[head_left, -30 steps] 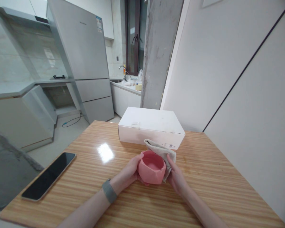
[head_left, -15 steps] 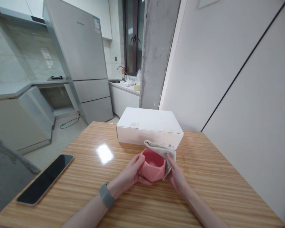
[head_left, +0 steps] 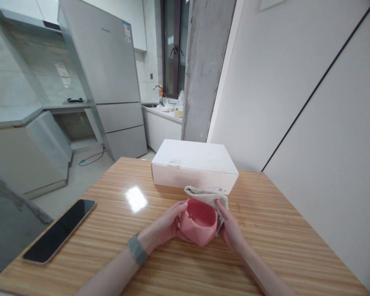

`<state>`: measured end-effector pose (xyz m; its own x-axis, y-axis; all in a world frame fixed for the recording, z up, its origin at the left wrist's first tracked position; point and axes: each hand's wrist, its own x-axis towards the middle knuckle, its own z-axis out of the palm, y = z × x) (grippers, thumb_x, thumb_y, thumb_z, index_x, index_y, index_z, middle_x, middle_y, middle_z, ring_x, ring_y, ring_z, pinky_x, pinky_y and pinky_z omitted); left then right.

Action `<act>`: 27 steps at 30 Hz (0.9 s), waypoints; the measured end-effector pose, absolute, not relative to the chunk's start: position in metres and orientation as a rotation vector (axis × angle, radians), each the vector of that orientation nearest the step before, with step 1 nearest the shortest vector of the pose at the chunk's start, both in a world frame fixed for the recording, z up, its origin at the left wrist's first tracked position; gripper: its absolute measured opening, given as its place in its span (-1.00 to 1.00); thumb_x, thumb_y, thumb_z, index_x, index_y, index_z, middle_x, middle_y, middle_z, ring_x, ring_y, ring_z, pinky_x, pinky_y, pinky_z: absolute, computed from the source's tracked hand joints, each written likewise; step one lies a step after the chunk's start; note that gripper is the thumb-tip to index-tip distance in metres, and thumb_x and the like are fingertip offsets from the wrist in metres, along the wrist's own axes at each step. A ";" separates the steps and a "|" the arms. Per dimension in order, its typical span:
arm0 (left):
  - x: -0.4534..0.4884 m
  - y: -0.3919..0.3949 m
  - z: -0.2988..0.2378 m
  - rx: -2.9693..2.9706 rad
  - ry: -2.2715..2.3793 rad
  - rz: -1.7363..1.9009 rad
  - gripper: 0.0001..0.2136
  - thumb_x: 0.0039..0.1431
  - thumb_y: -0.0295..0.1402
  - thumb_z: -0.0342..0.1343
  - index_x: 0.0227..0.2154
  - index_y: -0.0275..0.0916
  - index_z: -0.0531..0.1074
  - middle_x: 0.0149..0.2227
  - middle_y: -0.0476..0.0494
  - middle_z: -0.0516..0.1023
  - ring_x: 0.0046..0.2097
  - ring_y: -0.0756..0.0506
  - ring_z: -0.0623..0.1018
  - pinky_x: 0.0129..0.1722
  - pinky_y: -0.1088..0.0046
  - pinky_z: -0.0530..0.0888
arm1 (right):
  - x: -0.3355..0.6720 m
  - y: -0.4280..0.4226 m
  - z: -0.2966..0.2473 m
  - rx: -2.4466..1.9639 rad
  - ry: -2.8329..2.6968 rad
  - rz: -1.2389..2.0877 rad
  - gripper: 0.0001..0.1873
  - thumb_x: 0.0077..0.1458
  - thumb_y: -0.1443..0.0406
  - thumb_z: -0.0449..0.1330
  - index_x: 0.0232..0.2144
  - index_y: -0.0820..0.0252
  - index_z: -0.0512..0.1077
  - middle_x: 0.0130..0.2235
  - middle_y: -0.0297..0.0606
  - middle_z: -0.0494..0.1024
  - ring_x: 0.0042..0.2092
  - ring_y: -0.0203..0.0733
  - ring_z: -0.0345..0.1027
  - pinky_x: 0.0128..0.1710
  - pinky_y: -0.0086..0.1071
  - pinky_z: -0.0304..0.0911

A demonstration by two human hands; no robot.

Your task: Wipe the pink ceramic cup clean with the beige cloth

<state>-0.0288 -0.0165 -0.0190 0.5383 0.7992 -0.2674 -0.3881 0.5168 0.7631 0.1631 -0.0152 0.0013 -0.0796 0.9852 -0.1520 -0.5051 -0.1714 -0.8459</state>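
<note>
A: Setting noted, largest first. A wooden desk point(head_left: 265, 230) carries a white box point(head_left: 194, 166) at the far side and a dark phone point(head_left: 59, 230) near the left edge, well apart from the work.

B: And the pink bowl point(head_left: 200, 222)?

A: It is held at mid-desk, just in front of the box, tilted toward the camera. The left hand point(head_left: 165, 226) is curled around its left wall. The right hand point(head_left: 230, 228) is pressed against its right wall through a beige cloth point(head_left: 208, 196), which is draped over the far rim.

B: Risks, judged from this frame only?

A: Slip is considered likeliest: the right side is gripped through loose fabric, so the bowl could be dropped onto the desk if pressure is eased. The box could be nudged by the cloth's far fold. The phone is judged safe unless the left elbow is swung out.
</note>
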 end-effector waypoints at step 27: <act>-0.005 -0.024 -0.016 0.534 0.612 0.955 -0.57 0.23 -0.04 0.06 0.10 -0.07 0.26 0.09 -0.25 0.48 -0.07 -0.23 0.59 -0.20 0.13 0.57 | 0.166 -0.009 -0.004 -0.888 -0.648 1.551 -0.60 -0.11 -0.02 0.39 -0.29 0.10 0.63 -0.08 -0.23 0.67 0.17 0.12 0.37 0.19 -0.10 0.24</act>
<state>-0.0047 -0.0242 -0.0158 0.4366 0.8669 -0.2407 -0.5807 0.4759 0.6605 0.1661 -0.0086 -0.0042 -0.0355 0.9826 -0.1823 -0.5614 -0.1705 -0.8098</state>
